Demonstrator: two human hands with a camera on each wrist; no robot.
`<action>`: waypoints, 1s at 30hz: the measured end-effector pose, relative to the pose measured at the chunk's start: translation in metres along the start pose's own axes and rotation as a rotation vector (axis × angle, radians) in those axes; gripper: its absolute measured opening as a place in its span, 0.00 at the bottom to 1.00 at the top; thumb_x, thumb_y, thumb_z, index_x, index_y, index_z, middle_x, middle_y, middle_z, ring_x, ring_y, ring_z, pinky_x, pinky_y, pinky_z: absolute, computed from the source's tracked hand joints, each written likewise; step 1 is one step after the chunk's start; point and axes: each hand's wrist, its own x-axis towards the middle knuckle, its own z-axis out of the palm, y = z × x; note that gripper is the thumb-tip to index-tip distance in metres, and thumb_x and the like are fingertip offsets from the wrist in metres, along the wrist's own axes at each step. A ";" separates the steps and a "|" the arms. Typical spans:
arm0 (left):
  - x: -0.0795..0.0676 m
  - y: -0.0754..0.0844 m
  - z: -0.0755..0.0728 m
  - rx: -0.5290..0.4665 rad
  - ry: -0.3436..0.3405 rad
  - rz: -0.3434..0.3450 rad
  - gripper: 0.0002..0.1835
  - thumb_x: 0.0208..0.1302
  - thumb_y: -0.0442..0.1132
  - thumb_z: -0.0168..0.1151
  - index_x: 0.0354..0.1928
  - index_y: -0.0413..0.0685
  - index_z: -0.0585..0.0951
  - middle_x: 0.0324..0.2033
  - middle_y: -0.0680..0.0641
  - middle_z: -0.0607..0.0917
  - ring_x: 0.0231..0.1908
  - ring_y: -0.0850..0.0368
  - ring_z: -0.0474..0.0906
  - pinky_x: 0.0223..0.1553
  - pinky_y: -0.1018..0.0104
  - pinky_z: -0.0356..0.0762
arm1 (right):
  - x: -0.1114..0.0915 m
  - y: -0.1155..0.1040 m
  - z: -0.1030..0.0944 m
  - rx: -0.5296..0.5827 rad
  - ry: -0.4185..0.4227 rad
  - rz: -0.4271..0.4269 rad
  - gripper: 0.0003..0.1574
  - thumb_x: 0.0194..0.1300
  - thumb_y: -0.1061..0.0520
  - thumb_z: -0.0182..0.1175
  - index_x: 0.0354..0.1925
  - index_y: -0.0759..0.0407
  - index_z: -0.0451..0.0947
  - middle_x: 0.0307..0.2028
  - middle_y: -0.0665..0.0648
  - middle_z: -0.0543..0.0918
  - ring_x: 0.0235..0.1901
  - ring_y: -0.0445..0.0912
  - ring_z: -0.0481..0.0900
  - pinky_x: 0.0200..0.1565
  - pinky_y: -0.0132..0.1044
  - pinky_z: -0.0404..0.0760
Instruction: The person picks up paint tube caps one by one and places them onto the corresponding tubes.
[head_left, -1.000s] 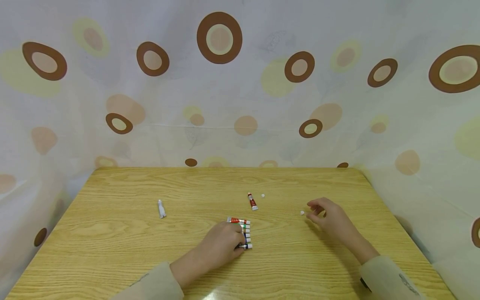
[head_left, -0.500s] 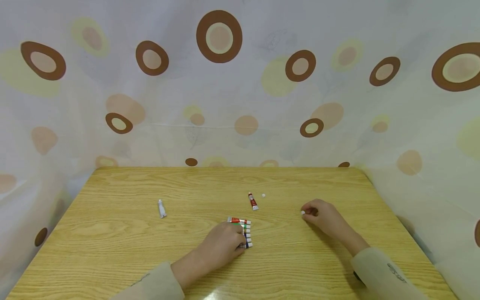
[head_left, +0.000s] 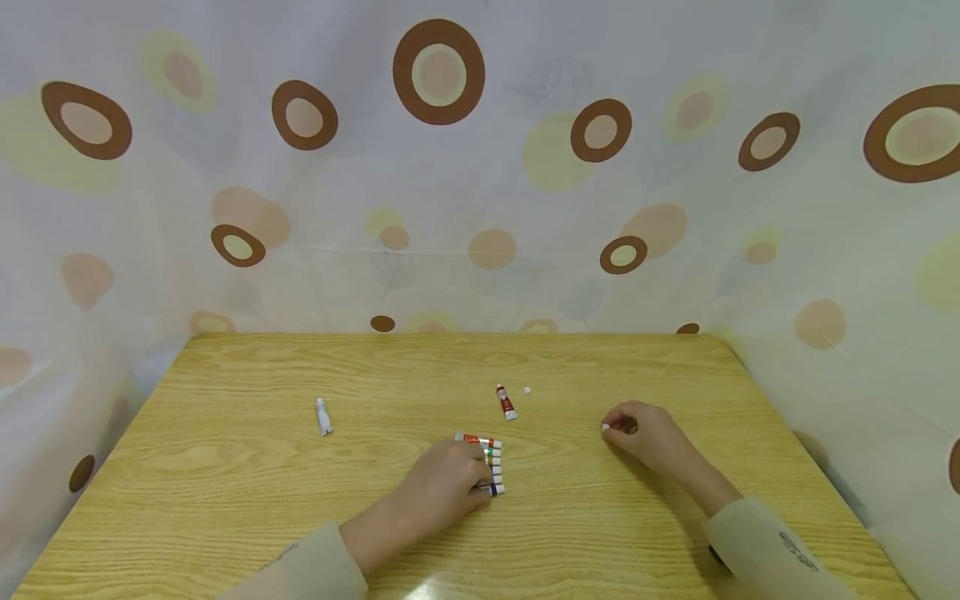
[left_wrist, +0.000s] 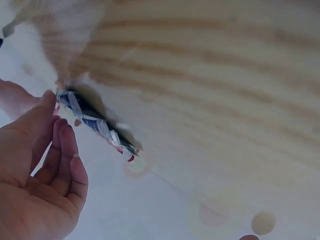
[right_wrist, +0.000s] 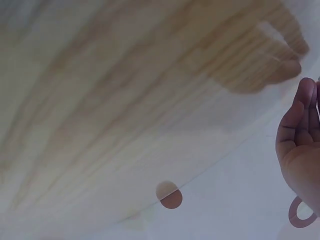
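A row of several small paint tubes (head_left: 480, 441) with white caps lies side by side near the middle of the table. My left hand (head_left: 442, 482) grips this row from above, thumb at its near end and fingers curled over it, covering much of the tubes. In the left wrist view the paint tubes (left_wrist: 100, 126) stick out past my fingertips. On the right, my right hand (head_left: 651, 435) pinches a small white cap (head_left: 605, 427) between thumb and index finger, at table level. The right wrist view shows my right hand (right_wrist: 300, 150) only partly, with the cap hidden.
Behind the row lies a dark red paint tube (head_left: 506, 402), with a loose white cap (head_left: 527, 390) to its right. Further left is a white tube (head_left: 323, 417). A patterned curtain (head_left: 495, 183) surrounds the back and sides of the wooden table (head_left: 225, 483).
My right hand has moved slightly left and closed its thumb and index finger on the white cap. The left hand stays on the row; the nearest tube has shifted slightly toward the others.
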 end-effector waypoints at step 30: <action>0.086 -0.033 -0.016 -0.165 -0.051 -0.343 0.08 0.70 0.40 0.65 0.38 0.49 0.92 0.38 0.49 0.92 0.29 0.59 0.84 0.31 0.67 0.82 | -0.020 -0.018 -0.004 0.023 0.204 -0.161 0.05 0.63 0.68 0.65 0.37 0.61 0.85 0.30 0.47 0.85 0.30 0.31 0.77 0.35 0.30 0.81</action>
